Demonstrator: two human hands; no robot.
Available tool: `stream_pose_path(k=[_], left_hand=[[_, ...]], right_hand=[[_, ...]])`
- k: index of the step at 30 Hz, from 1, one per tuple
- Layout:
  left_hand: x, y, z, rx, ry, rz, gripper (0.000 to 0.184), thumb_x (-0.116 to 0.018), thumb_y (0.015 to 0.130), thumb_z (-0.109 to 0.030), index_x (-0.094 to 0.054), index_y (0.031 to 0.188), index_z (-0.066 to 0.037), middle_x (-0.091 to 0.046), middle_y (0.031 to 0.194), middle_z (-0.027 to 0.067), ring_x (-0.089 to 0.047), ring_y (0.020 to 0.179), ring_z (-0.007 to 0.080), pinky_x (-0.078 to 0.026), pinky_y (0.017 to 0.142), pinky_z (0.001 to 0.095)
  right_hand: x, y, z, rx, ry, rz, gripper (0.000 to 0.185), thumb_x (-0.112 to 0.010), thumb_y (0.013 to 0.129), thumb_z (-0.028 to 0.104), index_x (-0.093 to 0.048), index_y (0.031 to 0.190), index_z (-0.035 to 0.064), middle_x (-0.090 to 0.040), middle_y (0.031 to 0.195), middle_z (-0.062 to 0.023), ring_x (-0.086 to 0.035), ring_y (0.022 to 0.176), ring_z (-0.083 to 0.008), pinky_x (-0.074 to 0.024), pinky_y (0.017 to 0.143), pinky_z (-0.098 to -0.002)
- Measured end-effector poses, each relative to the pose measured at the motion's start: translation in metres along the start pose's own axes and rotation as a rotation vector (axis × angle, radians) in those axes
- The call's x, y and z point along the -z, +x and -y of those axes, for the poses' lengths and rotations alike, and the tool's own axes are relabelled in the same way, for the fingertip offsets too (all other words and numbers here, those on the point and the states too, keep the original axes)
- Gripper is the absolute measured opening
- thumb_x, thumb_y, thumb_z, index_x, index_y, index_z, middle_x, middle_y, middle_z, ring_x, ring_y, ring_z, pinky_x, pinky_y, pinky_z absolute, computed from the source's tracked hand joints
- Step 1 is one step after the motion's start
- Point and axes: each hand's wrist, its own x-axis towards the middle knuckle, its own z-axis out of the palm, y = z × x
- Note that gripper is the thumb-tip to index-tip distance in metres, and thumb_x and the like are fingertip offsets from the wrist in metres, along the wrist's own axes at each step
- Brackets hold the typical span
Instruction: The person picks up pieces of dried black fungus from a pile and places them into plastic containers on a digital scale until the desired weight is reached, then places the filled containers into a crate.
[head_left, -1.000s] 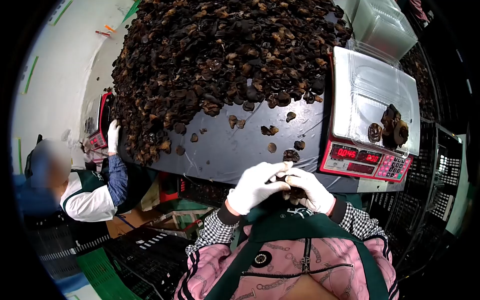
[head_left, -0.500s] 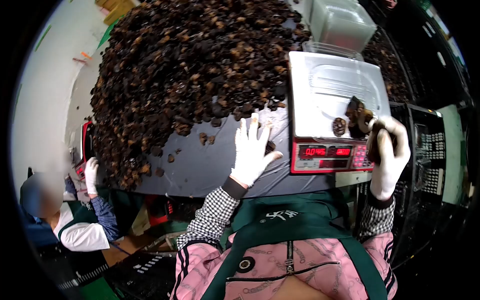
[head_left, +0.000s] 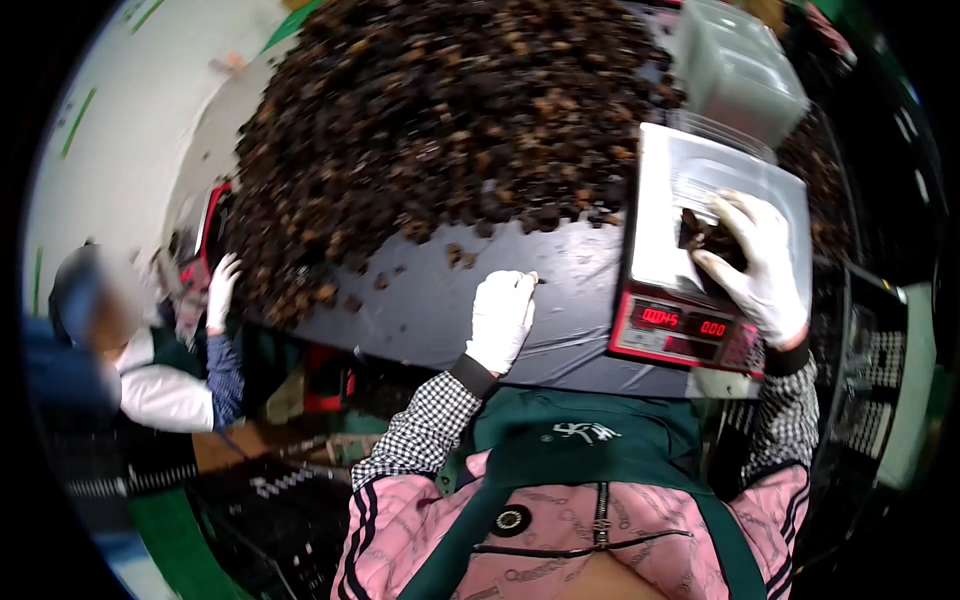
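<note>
Just now we had spread our white-gloved right hand (head_left: pixel 758 262) over leathery brown-black pieces (head_left: pixel 716 243) atop the red-and-silver digital scale (head_left: pixel 650 235), centring work there, our newly curled left hand (head_left: pixel 503 320) left of it, hold unclear.

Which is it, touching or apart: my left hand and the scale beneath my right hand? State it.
Apart: the head view plainly shows dark tabletop between the left hand and the scale.
</note>
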Motion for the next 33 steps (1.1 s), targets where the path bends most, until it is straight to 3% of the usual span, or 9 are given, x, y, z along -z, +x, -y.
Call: stream_pose_path(k=[5,11,14,16,20,22,26,28,33], left_hand=[[0.04,-0.062,0.039,0.191,0.127,-0.122,0.03,-0.067,0.078,0.004,-0.069,0.106,-0.007,-0.065,0.092,0.0103,-0.062,0.095,0.0311,-0.051,0.086,0.0408],[0.105,-0.15,0.11,0.552,0.519,-0.213,0.023,-0.067,0.085,-0.002,-0.07,0.108,-0.006,-0.069,0.103,0.0126,-0.063,0.1,0.0332,-0.05,0.091,0.0432],[0.12,-0.131,0.119,0.457,0.702,-0.35,0.029,-0.069,0.088,-0.015,-0.071,0.116,-0.007,-0.071,0.109,0.0134,-0.063,0.107,0.0343,-0.048,0.095,0.0456],[0.121,-0.116,0.138,0.427,0.392,-0.25,0.032,-0.069,0.089,-0.016,-0.07,0.12,-0.006,-0.068,0.125,0.0157,-0.064,0.11,0.0346,-0.051,0.094,0.044],[0.09,-0.062,0.139,0.373,0.366,-0.18,0.037,-0.065,0.091,-0.013,-0.067,0.127,-0.005,-0.068,0.123,0.0148,-0.064,0.104,0.0341,-0.052,0.091,0.044],[0.061,-0.069,0.161,0.334,0.325,-0.163,0.033,-0.067,0.091,-0.009,-0.067,0.124,-0.005,-0.069,0.112,0.0117,-0.061,0.104,0.0317,-0.05,0.091,0.0418],[0.085,-0.065,0.144,0.576,0.373,-0.2,0.028,-0.065,0.092,-0.006,-0.069,0.119,-0.007,-0.068,0.106,0.0104,-0.06,0.098,0.0302,-0.048,0.088,0.0416],[0.085,-0.08,0.158,0.522,0.606,-0.354,0.027,-0.065,0.091,-0.005,-0.069,0.118,-0.006,-0.068,0.107,0.0104,-0.061,0.1,0.0307,-0.048,0.092,0.0405],[0.078,-0.094,0.162,0.568,0.182,-0.393,0.026,-0.062,0.091,0.0,-0.07,0.116,-0.005,-0.068,0.108,0.0122,-0.064,0.099,0.0303,-0.051,0.091,0.0396]], right_hand=[[0.011,-0.006,0.01,-0.094,0.07,-0.142,0.059,-0.079,0.08,0.007,-0.061,0.137,0.0042,-0.058,0.142,-0.015,-0.05,0.137,-0.0341,-0.0359,0.118,-0.0431],[0.01,-0.032,0.016,-0.127,0.199,-0.256,0.048,-0.064,0.09,-0.002,-0.058,0.138,-0.0028,-0.058,0.144,-0.0196,-0.052,0.137,-0.034,-0.0348,0.12,-0.0446],[-0.004,-0.044,0.038,-0.124,0.319,-0.31,0.044,-0.064,0.099,0.016,-0.058,0.137,-0.0048,-0.06,0.14,-0.0207,-0.053,0.137,-0.0335,-0.0365,0.118,-0.0451],[-0.019,-0.044,0.065,-0.168,0.516,-0.307,0.049,-0.064,0.102,0.029,-0.059,0.136,-0.0058,-0.06,0.138,-0.0213,-0.055,0.133,-0.0323,-0.0387,0.116,-0.0434],[-0.047,-0.041,0.115,-0.22,0.747,-0.11,0.036,-0.06,0.105,0.031,-0.069,0.118,-0.002,-0.07,0.114,-0.0151,-0.065,0.109,-0.0279,-0.0494,0.099,-0.0395],[-0.067,-0.038,0.139,-0.418,1.006,0.025,0.029,-0.057,0.107,0.024,-0.07,0.108,-0.0016,-0.072,0.103,-0.0113,-0.067,0.09,-0.0183,-0.0526,0.083,-0.0301],[-0.102,-0.045,0.159,-0.516,1.259,0.177,0.025,-0.053,0.107,0.015,-0.07,0.104,-0.004,-0.071,0.102,-0.0113,-0.066,0.087,-0.0156,-0.0523,0.08,-0.0278],[-0.113,-0.048,0.162,-0.551,1.274,0.256,0.026,-0.052,0.107,0.015,-0.069,0.109,-0.0047,-0.072,0.1,-0.0113,-0.068,0.086,-0.0157,-0.0537,0.08,-0.0284],[-0.151,-0.037,0.179,-0.793,1.571,0.481,0.037,-0.05,0.109,0.028,-0.063,0.124,-0.0029,-0.073,0.105,-0.0149,-0.07,0.086,-0.0207,-0.0573,0.075,-0.031]])
